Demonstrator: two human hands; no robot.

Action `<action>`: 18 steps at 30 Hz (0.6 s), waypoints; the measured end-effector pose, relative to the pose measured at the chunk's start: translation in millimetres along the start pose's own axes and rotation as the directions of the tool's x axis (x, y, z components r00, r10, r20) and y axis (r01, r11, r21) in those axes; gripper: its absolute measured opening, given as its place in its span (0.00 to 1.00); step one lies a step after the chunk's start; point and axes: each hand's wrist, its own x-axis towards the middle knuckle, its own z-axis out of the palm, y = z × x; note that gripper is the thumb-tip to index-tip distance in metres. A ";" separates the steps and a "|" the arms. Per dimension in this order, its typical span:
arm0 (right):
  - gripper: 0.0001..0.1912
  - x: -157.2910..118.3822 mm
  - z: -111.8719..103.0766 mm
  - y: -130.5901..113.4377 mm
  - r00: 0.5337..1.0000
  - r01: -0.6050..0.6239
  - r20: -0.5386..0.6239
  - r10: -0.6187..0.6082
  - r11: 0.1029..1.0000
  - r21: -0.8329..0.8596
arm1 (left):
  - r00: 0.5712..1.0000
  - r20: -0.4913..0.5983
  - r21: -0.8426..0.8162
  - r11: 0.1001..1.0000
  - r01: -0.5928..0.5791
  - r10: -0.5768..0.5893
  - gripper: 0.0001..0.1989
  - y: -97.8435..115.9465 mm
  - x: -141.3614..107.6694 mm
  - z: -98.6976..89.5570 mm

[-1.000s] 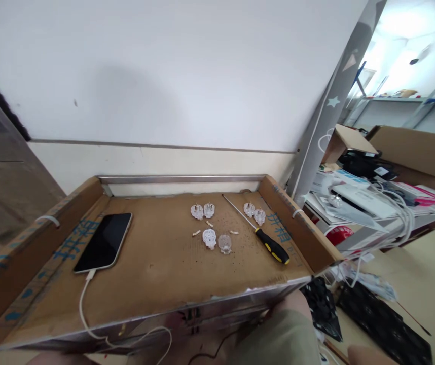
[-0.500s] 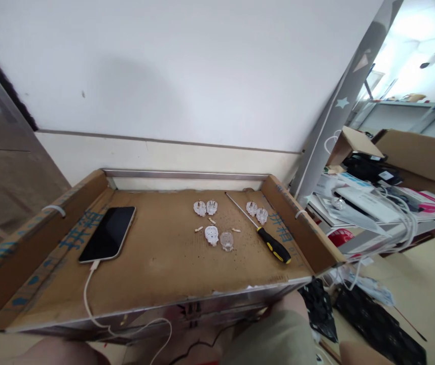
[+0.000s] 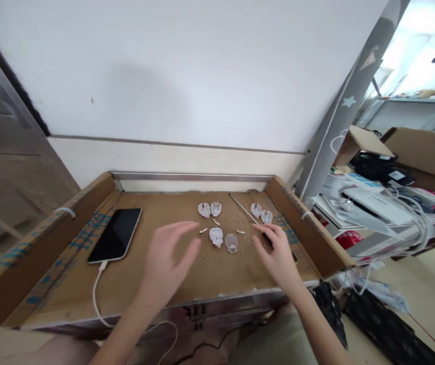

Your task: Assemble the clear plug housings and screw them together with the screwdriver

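My left hand (image 3: pixel 170 253) hovers over the cardboard, left of the small parts, thumb and fingers apart with nothing between them. On the other side my right hand (image 3: pixel 276 251) is held open, partly covering the handle of a screwdriver (image 3: pixel 243 208). Between the hands lie a white plug shell piece (image 3: pixel 216 236) and a clear plastic cover (image 3: pixel 231 243). Small brass-coloured pieces (image 3: pixel 241 232) lie around them. Farther back are two clear plug halves with pins (image 3: pixel 204 209), and near the screwdriver two more clear plug pieces (image 3: pixel 261 213).
A smartphone (image 3: pixel 115 234) with a white charging cable (image 3: pixel 95 294) lies at the left. Raised cardboard sides (image 3: pixel 312 233) edge the work surface, and a white wall (image 3: pixel 202 76) stands behind. Boxes and cables (image 3: pixel 411 218) crowd a shelf at the right.
Both hands have come into view from below and now hang over the cardboard. The view has shifted slightly. The parts lie as before.
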 end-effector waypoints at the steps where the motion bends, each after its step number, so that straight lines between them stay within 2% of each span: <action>1: 0.15 6.2 12.9 1.7 0.998 0.015 0.056 -0.014 1.000 -0.016 | 0.995 0.087 0.013 0.999 -0.050 0.049 0.15 1.2 4.4 10.0; 3: 0.14 15.3 30.3 4.3 0.987 0.046 0.153 -0.038 0.998 -0.047 | 0.950 0.284 0.028 0.989 -0.147 0.133 0.16 2.6 15.1 33.5; 5: 0.12 21.4 38.8 6.4 0.973 0.072 0.226 -0.055 0.995 -0.072 | 0.898 0.409 0.028 0.982 -0.188 0.161 0.16 2.9 26.1 54.8; 8: 0.09 27.7 44.0 8.3 0.954 0.098 0.293 -0.068 0.991 -0.089 | 0.846 0.496 -0.001 0.974 -0.227 0.198 0.09 1.8 38.0 73.2; 11: 0.09 33.4 47.1 10.0 0.956 0.076 0.290 -0.050 0.994 -0.081 | 0.812 0.536 -0.052 0.969 -0.240 0.230 0.04 -1.6 43.1 76.7; 14: 0.11 41.7 51.1 13.0 0.970 0.031 0.242 -0.026 0.999 -0.016 | 0.825 0.516 -0.089 0.972 -0.217 0.231 0.03 -8.2 49.1 74.3; 18: 0.14 60.7 66.8 16.9 0.990 -0.063 0.130 0.047 0.990 0.124 | 0.916 0.365 -0.170 0.979 -0.112 0.168 0.03 -19.0 70.5 74.5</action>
